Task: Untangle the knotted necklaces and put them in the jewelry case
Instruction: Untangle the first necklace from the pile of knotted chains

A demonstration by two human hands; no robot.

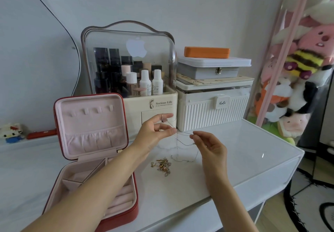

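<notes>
A thin silver necklace chain (180, 141) is stretched in the air between my hands, and its loops trail down to the white tabletop (244, 152). My left hand (155, 132) pinches one part of the chain between thumb and fingers. My right hand (209, 145) pinches another part at its fingertips. Below them lies a tangled heap of gold necklaces (162, 165) on the table. The red jewelry case (94, 152) stands open at the left, with a pink lining, hooks in its lid and compartments in its base; my left forearm crosses over it.
Behind my hands stand a clear-domed cosmetics organizer (130, 69) and a ribbed white storage box (213, 107) with a stack of smaller boxes on top. Plush toys (296, 80) hang at the right. The table's edge drops off at the right and front.
</notes>
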